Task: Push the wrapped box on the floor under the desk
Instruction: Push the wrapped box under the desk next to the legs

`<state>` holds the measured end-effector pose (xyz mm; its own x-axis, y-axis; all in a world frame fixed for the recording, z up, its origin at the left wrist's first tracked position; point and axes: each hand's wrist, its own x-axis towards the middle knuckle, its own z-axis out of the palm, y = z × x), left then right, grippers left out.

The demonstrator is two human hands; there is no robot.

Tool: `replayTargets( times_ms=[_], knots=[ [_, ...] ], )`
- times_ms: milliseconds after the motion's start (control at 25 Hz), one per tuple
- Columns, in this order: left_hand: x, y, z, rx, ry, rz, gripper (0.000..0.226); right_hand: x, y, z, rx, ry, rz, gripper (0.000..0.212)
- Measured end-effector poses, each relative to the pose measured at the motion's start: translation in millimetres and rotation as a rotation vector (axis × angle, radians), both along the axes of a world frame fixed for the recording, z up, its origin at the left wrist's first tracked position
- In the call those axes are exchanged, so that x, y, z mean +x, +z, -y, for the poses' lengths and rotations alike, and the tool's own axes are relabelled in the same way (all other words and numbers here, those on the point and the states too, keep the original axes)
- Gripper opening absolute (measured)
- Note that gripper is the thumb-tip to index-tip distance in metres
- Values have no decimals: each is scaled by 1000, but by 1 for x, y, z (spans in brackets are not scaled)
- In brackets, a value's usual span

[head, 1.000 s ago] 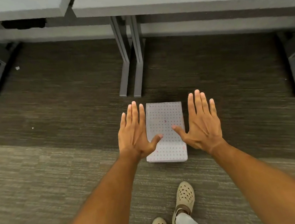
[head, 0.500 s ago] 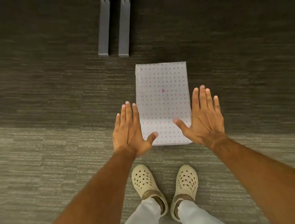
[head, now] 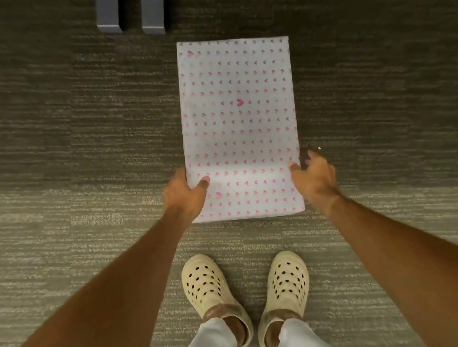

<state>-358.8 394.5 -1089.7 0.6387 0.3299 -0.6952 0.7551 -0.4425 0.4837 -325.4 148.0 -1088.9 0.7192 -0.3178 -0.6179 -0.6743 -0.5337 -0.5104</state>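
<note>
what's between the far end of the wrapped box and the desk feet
Only bare carpet between the wrapped box and the desk feet, in the head view.

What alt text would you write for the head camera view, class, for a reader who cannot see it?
Two hands, left and right, grip the near corners of a heart-patterned wrapped box on grey carpet. Desk legs stand beyond; cream clogs below.

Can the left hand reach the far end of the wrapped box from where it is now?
Probably yes: the left hand grips the wrapped box at its near left edge, and only bare carpet lies beside that side.
</note>
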Motion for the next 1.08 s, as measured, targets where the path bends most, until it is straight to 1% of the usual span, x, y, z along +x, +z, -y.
replayTargets(
  times_ms=[40,80,200,240,320,400,560,720,800,920,1080],
  knots=[
    [6,-5,-2,-29,76,4,47,4,-8,4,40,-47,-25,46],
    [12,-9,-5,-35,130,3,39,9,-15,8,67,-67,-40,40],
    [24,-19,-13,-58,214,-16,33,21,-31,17,162,-129,-58,7],
    [27,-22,-15,-75,225,-23,33,24,-33,18,188,-147,-62,8],
    [29,-25,-17,-96,247,-29,32,28,-37,20,201,-152,-65,22],
    [30,-26,-16,-98,264,-16,26,30,-38,21,207,-156,-67,26],
    [31,-16,-12,-138,286,16,21,30,-34,24,231,-149,-64,22],
    [37,4,-11,-177,288,28,21,37,-14,28,250,-171,-52,14],
    [43,16,-13,-182,283,34,24,42,-1,27,242,-152,-58,13],
    [59,32,-21,-222,272,62,17,54,19,24,233,-142,-72,12],
    [96,52,-29,-250,228,90,17,85,49,21,247,-135,-83,6]
  ],
)
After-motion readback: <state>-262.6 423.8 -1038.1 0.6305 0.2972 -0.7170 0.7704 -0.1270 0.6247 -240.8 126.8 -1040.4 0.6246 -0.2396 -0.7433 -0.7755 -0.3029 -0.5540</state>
